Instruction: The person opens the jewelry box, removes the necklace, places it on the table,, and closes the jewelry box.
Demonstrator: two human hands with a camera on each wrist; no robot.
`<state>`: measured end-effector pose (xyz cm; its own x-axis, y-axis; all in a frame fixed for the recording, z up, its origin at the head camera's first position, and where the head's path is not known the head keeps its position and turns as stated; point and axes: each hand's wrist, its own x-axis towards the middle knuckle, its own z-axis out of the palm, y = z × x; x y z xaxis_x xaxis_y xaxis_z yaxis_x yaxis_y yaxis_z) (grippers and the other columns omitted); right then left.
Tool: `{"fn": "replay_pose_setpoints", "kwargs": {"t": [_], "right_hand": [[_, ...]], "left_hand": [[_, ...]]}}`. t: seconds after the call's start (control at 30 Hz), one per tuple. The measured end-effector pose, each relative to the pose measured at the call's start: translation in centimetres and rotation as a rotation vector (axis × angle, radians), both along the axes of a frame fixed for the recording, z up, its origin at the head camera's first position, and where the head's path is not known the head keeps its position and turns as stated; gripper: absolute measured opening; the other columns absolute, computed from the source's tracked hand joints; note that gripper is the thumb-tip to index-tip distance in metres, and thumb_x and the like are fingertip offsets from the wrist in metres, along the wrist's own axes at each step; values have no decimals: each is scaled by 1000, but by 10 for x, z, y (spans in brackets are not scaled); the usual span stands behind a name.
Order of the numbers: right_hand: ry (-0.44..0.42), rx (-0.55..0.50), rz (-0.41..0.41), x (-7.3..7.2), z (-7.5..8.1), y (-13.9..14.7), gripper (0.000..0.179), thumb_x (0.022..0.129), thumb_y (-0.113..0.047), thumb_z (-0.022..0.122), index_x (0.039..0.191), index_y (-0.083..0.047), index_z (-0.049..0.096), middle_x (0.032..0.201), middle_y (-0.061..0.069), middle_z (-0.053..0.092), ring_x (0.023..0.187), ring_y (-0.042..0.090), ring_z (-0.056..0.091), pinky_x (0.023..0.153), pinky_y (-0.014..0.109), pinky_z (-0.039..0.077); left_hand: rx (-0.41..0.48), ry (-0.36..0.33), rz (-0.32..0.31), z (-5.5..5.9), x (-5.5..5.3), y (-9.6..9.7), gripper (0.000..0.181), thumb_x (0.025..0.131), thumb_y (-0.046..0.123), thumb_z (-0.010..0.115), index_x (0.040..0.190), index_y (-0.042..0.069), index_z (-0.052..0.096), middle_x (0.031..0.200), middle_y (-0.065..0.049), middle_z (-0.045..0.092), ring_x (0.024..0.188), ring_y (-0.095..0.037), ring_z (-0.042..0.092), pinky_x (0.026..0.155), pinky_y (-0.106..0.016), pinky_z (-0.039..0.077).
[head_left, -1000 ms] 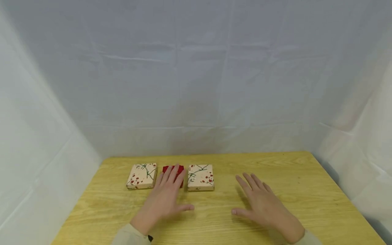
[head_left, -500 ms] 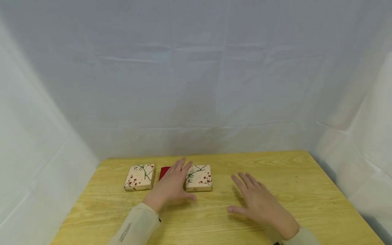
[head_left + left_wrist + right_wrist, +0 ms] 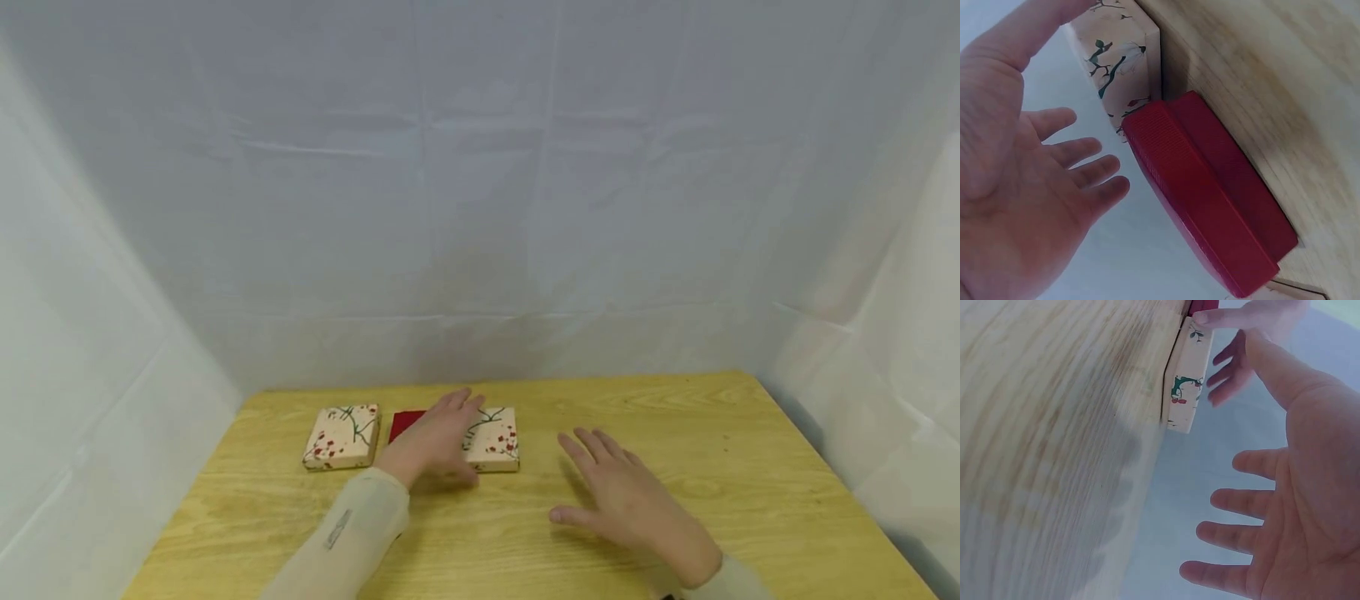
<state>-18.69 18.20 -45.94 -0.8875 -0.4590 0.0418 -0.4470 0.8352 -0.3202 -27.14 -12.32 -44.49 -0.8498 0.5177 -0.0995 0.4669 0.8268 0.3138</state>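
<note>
In the head view, my left hand [image 3: 435,442] is over the gap between a red box [image 3: 403,422] and the right floral box [image 3: 498,440], covering part of both. The left wrist view shows its fingers extended and thumb [image 3: 1035,28] close to the floral box [image 3: 1119,62]; whether it touches is unclear. The red box [image 3: 1204,200] has a stepped lid edge. My right hand [image 3: 626,500] hovers over the table to the right, fingers spread, holding nothing. Another cream box with red blossoms and green branches [image 3: 342,438] lies left of the red one.
A yellow wood-grain table [image 3: 675,417] carries the row of boxes near its back edge. White sheeting [image 3: 480,208] hangs behind the table and along both sides.
My left hand has moved right and slightly forward, from over the red box to over the left part of the right floral box. My right hand has drifted slightly left. The boxes stay put.
</note>
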Motion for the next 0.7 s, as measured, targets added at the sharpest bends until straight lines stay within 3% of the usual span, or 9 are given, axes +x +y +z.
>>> {"fn": "replay_pose_setpoints", "kwargs": {"t": [0.37, 0.7], "right_hand": [[-10, -3, 12, -1, 1, -4, 99, 93, -67, 71, 167, -12, 33, 167, 24, 33, 151, 51, 32, 112, 74, 35], [-1, 20, -1, -5, -3, -9, 100, 91, -69, 71, 167, -15, 34, 168, 19, 34, 151, 48, 34, 113, 71, 37]], "left_hand": [[-112, -17, -17, -11, -12, 10, 112, 76, 35, 97, 165, 6, 34, 166, -19, 36, 154, -40, 31, 125, -54, 29], [-158, 33, -24, -10, -13, 15, 116, 72, 39, 99, 165, 10, 36, 161, -17, 44, 150, -40, 36, 126, -65, 14]]}}
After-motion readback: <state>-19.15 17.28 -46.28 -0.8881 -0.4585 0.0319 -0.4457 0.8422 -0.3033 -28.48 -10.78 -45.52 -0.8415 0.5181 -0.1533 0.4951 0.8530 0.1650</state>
